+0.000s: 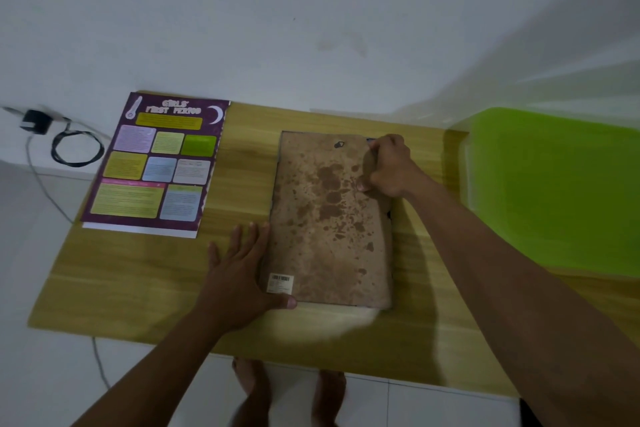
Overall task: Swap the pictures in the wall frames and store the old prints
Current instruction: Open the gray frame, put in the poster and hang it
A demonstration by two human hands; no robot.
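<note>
Brown-stained backing of frame, face down on bench. Left hand flat, fingers straight, bracing lower-left edge; right hand curled, gripping upper-right rim. Advised: frame kept pinned, backing prised gently, any tabs first; poster lying at left.

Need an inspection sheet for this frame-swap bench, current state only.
Surface: wooden table.
Job's things: frame lies face down with its stained backing up; purple poster lies flat to its left, apart.
Clutter: green-lidded bin at the table's right end.
Hands: left hand flat, fingers straight along the frame's left edge; right hand curled on its far right edge.
Cables: black adapter and coiled cable, left of the table.
Surroundings: white wall, tiled floor.
</note>
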